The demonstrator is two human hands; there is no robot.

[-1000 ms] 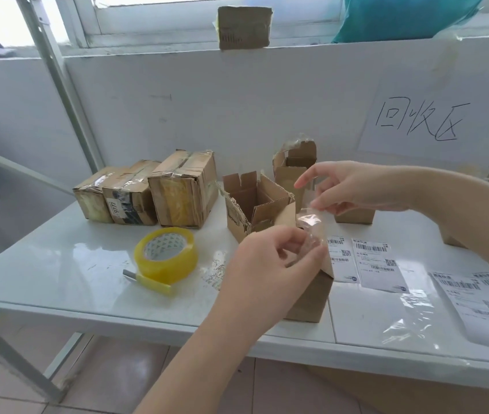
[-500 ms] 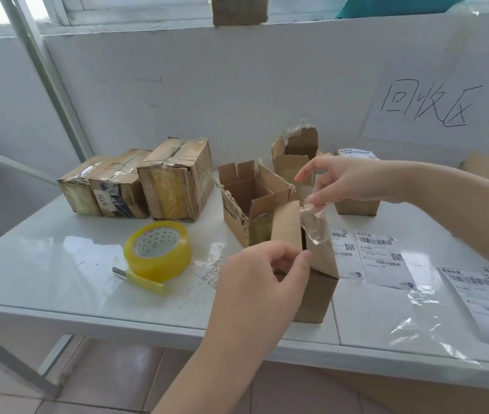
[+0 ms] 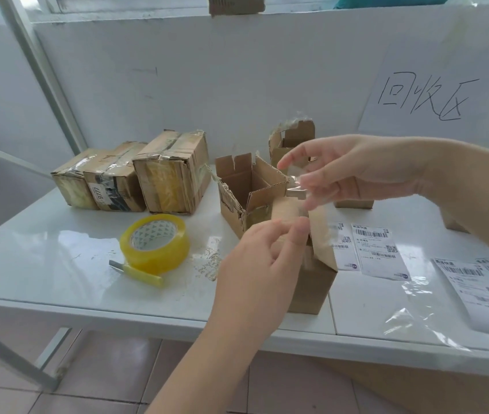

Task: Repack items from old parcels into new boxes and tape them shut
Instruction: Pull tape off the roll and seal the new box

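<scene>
Clear tape spans left hand to right hand over box.

Wall sheet: "回收区". Shipping labels: txt too small.

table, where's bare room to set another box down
Bare: front-left of the table, between the tape roll, the taped parcels and the near edge. Crowded: shipping labels and plastic film on the right, open boxes mid-table.
</scene>
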